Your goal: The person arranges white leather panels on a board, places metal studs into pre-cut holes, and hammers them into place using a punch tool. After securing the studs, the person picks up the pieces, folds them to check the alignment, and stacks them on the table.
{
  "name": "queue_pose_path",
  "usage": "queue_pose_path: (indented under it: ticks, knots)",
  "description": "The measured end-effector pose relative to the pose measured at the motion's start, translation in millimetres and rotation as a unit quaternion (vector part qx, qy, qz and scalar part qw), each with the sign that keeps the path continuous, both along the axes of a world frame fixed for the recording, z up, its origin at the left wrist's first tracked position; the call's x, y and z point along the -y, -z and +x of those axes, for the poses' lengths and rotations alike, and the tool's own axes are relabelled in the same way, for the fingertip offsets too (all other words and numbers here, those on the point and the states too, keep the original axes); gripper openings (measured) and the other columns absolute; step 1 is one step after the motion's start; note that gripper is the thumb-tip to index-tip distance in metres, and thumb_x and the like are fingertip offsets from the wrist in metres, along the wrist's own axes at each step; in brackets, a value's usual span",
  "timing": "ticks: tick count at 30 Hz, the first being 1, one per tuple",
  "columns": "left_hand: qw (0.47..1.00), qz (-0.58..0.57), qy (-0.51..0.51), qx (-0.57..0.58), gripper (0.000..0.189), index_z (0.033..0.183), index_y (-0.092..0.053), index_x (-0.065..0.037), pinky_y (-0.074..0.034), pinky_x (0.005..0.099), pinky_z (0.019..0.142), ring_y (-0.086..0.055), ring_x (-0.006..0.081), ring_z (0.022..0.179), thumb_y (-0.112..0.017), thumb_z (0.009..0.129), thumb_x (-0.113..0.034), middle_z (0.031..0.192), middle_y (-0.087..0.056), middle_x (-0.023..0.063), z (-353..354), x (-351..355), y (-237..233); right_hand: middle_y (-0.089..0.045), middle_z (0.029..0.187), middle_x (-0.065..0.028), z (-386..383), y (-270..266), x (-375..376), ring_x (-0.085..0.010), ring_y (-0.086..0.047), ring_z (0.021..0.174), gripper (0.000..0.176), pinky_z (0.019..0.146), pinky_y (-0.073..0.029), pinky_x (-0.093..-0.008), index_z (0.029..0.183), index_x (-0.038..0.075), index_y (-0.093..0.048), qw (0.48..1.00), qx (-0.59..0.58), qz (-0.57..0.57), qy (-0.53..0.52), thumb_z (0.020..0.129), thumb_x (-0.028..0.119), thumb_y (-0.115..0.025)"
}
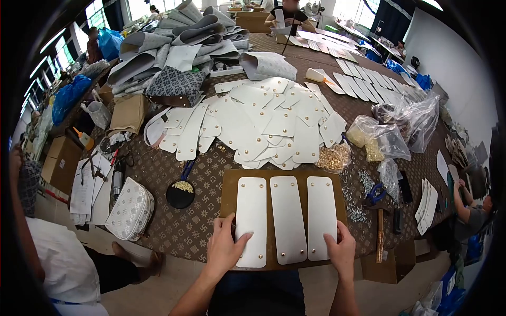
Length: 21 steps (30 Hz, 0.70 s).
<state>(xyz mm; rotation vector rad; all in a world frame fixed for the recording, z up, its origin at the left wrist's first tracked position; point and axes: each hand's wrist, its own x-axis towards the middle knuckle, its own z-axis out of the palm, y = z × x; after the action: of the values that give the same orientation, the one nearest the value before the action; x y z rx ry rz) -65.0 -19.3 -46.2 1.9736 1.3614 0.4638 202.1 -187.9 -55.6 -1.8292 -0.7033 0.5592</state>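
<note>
The left strip (251,210), white with gold studs near its ends, lies upright in the frame on a brown board (230,184) at lower center, with the middle strip (289,221) and the right strip (321,210) beside it, narrow gaps between them. The step in hand looks like steadying or lining up the outer two; any lift from here would call for fingertips getting properly under an edge without nudging the neighbor. The left hand (224,250) is partly curled, its thumb on the lower part of the left strip, its forefinger beside the board's left edge. The right hand (342,250) mirrors it, thumb at the lower right edge of the right strip, fingers bent at the board's right side (whether either hand truly pinches anything, I cannot tell). The middle strip sits between the hands, touched by neither. Just above the board spreads a heap of white pieces (263,118), also studded. To its lower left is a black dish (180,197) of small gold bits; at lower right a hammer (380,237) lies near blue-handled pliers (376,194). Grey rolls (197,31) fill the upper left, and a person (298,18) is at the top.
</note>
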Motion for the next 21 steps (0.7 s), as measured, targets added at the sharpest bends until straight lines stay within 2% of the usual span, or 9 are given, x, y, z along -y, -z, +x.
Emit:
queue_pose_path:
  ticks: [2,5,8,11,13,15,18,20,21]
  knots:
    - [1.0,0.023,-0.012,0.015,0.066,0.14,-0.054,0.001,-0.053,0.0476,0.091,-0.065,0.039,0.108,-0.08,0.089,-0.031,0.117,-0.059,0.0195,4,-17,4,-0.073,0.11,-0.0177,-3,-4,-2,-0.0279,-0.07,0.099,0.045,0.087,-0.054,-0.0381,0.131,-0.007,-0.061,0.995,0.082,-0.051,-0.009,0.089,0.006,-0.072]
    - [0.991,0.058,-0.042,0.113,0.069,0.137,-0.056,0.004,-0.051,0.041,0.095,-0.063,0.031,0.111,-0.084,0.084,-0.032,0.12,-0.06,0.0176,26,-75,7,-0.068,0.112,-0.0215,4,6,0,-0.0364,-0.067,0.104,0.048,0.091,-0.052,-0.043,0.129,-0.007,-0.061,0.98,0.178,-0.091,-0.008,0.088,0.012,-0.075]
    - [0.971,0.027,-0.115,0.206,0.078,0.131,-0.058,0.01,-0.049,0.0396,0.098,-0.061,0.0281,0.115,-0.088,0.08,-0.04,0.127,-0.062,0.0207,69,-149,23,-0.065,0.116,-0.0214,3,8,-1,-0.0375,-0.063,0.107,0.049,0.095,-0.05,-0.044,0.129,-0.007,-0.061,0.978,0.186,-0.099,-0.008,0.088,0.015,-0.076]
    - [0.965,-0.019,-0.129,0.227,0.083,0.126,-0.059,0.013,-0.053,0.038,0.09,-0.067,0.0256,0.103,-0.09,0.077,-0.045,0.122,-0.067,0.0225,105,-201,12,-0.062,0.122,-0.0217,-1,6,1,-0.0365,-0.061,0.11,0.051,0.096,-0.05,-0.0433,0.132,-0.007,-0.059,0.979,0.181,-0.096,-0.015,0.088,0.014,-0.076]
    - [0.949,-0.124,-0.179,0.229,0.087,0.128,-0.055,0.015,-0.057,0.0362,0.079,-0.069,0.0234,0.086,-0.092,0.076,-0.044,0.107,-0.071,0.0197,125,-232,29,-0.061,0.126,-0.0216,-4,5,3,-0.0369,-0.06,0.113,0.052,0.098,-0.048,-0.0441,0.133,-0.006,-0.058,0.979,0.179,-0.093,-0.008,0.088,0.014,-0.076]
    - [0.952,-0.04,-0.215,0.212,0.088,0.128,-0.052,0.015,-0.057,0.0335,0.07,-0.069,0.021,0.075,-0.095,0.073,-0.039,0.098,-0.072,0.0166,134,-238,40,-0.059,0.129,-0.0216,-11,5,7,-0.0373,-0.058,0.116,0.054,0.1,-0.047,-0.0449,0.135,-0.005,-0.057,0.98,0.171,-0.099,-0.003,0.089,0.014,-0.076]
    - [0.94,-0.075,-0.206,0.262,0.079,0.125,-0.053,0.012,-0.054,0.0326,0.067,-0.064,0.0176,0.075,-0.095,0.075,-0.032,0.094,-0.067,0.011,131,-231,21,-0.056,0.137,-0.0218,-23,-3,-6,-0.0392,-0.054,0.123,0.057,0.106,-0.043,-0.0474,0.137,-0.004,-0.055,0.961,0.258,-0.104,-0.009,0.089,0.017,-0.077]
    - [0.916,-0.109,-0.2,0.33,0.057,0.116,-0.059,0.007,-0.054,0.0291,0.072,-0.065,0.0144,0.084,-0.09,0.081,-0.025,0.094,-0.067,0.0091,129,-224,7,-0.054,0.142,-0.0223,-42,-14,-24,-0.0408,-0.049,0.133,0.06,0.112,-0.039,-0.0504,0.138,-0.003,-0.055,0.95,0.295,-0.044,-0.09,0.09,0.024,-0.079]
    - [0.916,-0.109,-0.201,0.329,0.057,0.116,-0.059,0.007,-0.054,0.0291,0.072,-0.065,0.0144,0.084,-0.09,0.081,-0.025,0.094,-0.067,0.0091,128,-227,10,-0.053,0.145,-0.0223,-54,-15,-34,-0.0405,-0.046,0.137,0.062,0.114,-0.037,-0.0513,0.138,-0.002,-0.055,0.939,0.309,-0.029,-0.15,0.09,0.027,-0.079]
